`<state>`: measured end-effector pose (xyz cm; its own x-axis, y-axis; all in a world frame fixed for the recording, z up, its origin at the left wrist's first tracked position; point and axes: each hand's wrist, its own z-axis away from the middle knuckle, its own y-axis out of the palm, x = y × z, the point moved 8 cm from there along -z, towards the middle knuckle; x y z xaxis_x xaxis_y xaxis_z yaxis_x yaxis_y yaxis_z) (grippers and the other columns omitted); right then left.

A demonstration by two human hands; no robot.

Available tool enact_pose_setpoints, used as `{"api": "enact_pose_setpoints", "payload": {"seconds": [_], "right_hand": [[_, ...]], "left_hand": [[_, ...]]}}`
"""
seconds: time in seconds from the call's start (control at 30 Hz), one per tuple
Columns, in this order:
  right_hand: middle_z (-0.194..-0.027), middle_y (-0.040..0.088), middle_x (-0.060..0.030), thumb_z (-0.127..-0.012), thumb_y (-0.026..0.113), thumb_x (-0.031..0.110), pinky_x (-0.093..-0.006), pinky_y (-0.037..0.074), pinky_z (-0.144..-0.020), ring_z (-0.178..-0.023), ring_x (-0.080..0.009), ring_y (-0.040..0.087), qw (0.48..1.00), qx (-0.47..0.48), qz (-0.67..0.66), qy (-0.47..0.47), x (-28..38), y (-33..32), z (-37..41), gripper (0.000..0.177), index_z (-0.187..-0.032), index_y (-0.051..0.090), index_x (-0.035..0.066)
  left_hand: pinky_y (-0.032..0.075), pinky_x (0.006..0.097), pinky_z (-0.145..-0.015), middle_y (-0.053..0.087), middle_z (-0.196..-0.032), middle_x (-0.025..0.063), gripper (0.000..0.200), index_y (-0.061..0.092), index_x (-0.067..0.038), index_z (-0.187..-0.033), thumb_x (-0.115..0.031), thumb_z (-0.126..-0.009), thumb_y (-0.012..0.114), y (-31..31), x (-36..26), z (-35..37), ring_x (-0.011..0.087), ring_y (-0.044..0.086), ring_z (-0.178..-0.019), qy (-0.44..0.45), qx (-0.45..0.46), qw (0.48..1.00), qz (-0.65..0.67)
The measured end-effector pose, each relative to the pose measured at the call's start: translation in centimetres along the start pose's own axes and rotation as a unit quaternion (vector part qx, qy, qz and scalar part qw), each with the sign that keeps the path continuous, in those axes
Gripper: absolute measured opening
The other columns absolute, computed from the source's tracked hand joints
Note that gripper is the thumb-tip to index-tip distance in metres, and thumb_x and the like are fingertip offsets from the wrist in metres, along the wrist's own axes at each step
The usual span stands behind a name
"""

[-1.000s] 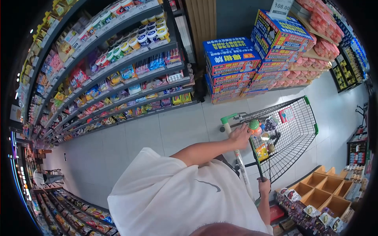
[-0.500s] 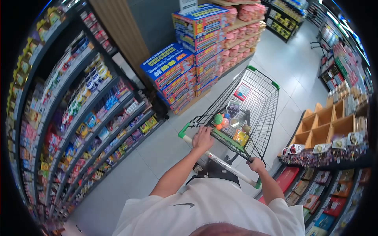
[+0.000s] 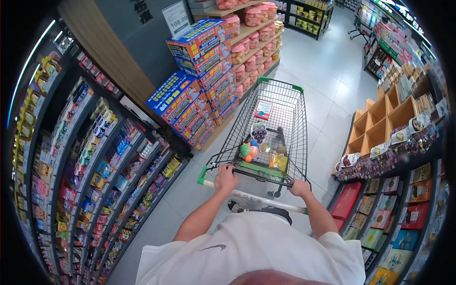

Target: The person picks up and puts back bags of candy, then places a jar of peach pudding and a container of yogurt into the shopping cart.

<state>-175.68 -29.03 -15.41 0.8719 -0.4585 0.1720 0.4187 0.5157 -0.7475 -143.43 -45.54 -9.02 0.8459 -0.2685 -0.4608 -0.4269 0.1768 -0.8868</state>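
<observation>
A black wire shopping cart (image 3: pixel 298 114) with green corners stands in front of me. My left hand (image 3: pixel 226 178) is curled at the left of its rear rim, just ahead of the white handlebar (image 3: pixel 254 198); its fingertips are partly hidden. On the right side, my right hand (image 3: pixel 299 188) is wrapped around the rear rim. Inside the cart lie a pack of dark grapes (image 3: pixel 259 133), a red-and-white package (image 3: pixel 262 109), several colourful balls (image 3: pixel 245 150), a yellow packet (image 3: pixel 278 162) and small round containers (image 3: pixel 265 147).
Stacked blue-and-red boxes (image 3: pixel 183 107) and shelves of pink-lidded jars (image 3: pixel 253 18) stand left of the cart. Curved snack shelves (image 3: pixel 102 175) fill the left side. To the right are a wooden compartment stand (image 3: pixel 377 116) and shelves of boxed goods (image 3: pixel 380 218). Tiled floor (image 3: pixel 323 95) runs ahead.
The cart has swung left in view and now points more straight ahead, with both hands still on it. The box stacks and jar shelves have shifted left and appear nearer.
</observation>
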Motion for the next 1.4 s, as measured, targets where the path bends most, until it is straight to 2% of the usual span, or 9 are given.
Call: {"api": "enact_pose_setpoints", "payload": {"seconds": [0.13,0.27,0.43,0.73,0.87,1.03,1.4], "right_hand": [[-0.107,0.072,-0.0105,-0.083,0.067,0.041,-0.0431,0.053,-0.088,-0.102,-0.0302,0.067,0.999,-0.019,0.017,-0.045,-1.5,0.0,-0.5,0.035,-0.111,0.074,0.021],[-0.111,0.071,-0.0111,-0.081,0.067,0.039,-0.0425,0.053,-0.090,-0.107,-0.0296,0.066,0.999,0.001,0.011,-0.047,-3.0,-0.3,-0.6,0.035,-0.110,0.074,0.020],[-0.104,0.073,-0.0111,-0.079,0.061,0.029,-0.0432,0.054,-0.086,-0.101,-0.0304,0.068,0.997,-0.016,0.020,-0.070,-4.7,-1.0,-0.2,0.028,-0.100,0.075,0.017],[-0.099,0.073,-0.0131,-0.078,0.059,0.025,-0.0441,0.056,-0.081,-0.097,-0.0308,0.070,0.990,-0.029,0.051,-0.128,-7.8,-1.7,1.2,0.027,-0.097,0.076,0.016],[-0.100,0.073,-0.0137,-0.078,0.060,0.024,-0.0444,0.056,-0.082,-0.097,-0.0307,0.070,0.989,-0.026,0.062,-0.129,-8.6,-1.7,1.9,0.026,-0.096,0.076,0.015],[-0.102,0.073,-0.0148,-0.078,0.061,0.024,-0.0446,0.056,-0.082,-0.099,-0.0317,0.069,0.989,-0.012,0.072,-0.130,-8.3,-0.5,2.4,0.027,-0.098,0.075,0.014],[-0.098,0.073,-0.0157,-0.075,0.062,0.020,-0.0445,0.056,-0.082,-0.095,-0.0315,0.070,0.991,-0.030,0.024,-0.125,-5.2,0.0,3.4,0.028,-0.100,0.075,0.015]], "left_hand": [[0.051,0.0453,-0.091,0.059,-0.114,0.0065,0.031,0.066,-0.012,-0.103,-0.016,-0.073,0.071,0.8,-0.7,1.2,0.0274,0.049,-0.121,0.014,-0.046,0.999,0.013],[0.050,0.0436,-0.092,0.060,-0.113,0.0077,0.030,0.066,-0.012,-0.101,-0.014,-0.072,0.072,1.0,-2.3,2.5,0.0285,0.051,-0.118,0.038,-0.090,0.995,-0.002],[0.049,0.0414,-0.095,0.060,-0.116,0.0079,0.029,0.066,-0.011,-0.101,-0.012,-0.072,0.072,1.7,-4.1,4.4,0.0279,0.050,-0.121,-0.027,-0.066,0.997,-0.001],[0.050,0.0412,-0.095,0.060,-0.118,0.0049,0.027,0.066,-0.013,-0.103,-0.015,-0.076,0.070,3.5,-7.2,8.7,0.0252,0.049,-0.124,-0.065,-0.076,0.995,-0.015],[0.050,0.0415,-0.094,0.062,-0.114,0.0062,0.024,0.067,-0.013,-0.100,-0.016,-0.077,0.071,2.6,-8.9,10.4,0.0267,0.054,-0.118,-0.097,-0.083,0.992,-0.008],[0.049,0.0434,-0.092,0.065,-0.110,0.0092,0.021,0.067,-0.012,-0.099,-0.016,-0.079,0.070,1.8,-7.9,11.5,0.0304,0.059,-0.111,-0.127,-0.099,0.987,0.026],[0.050,0.0422,-0.089,0.066,-0.109,0.0109,0.019,0.068,-0.010,-0.099,-0.014,-0.081,0.067,-0.3,-5.1,10.2,0.0315,0.062,-0.106,-0.103,-0.119,0.986,0.046]]}}
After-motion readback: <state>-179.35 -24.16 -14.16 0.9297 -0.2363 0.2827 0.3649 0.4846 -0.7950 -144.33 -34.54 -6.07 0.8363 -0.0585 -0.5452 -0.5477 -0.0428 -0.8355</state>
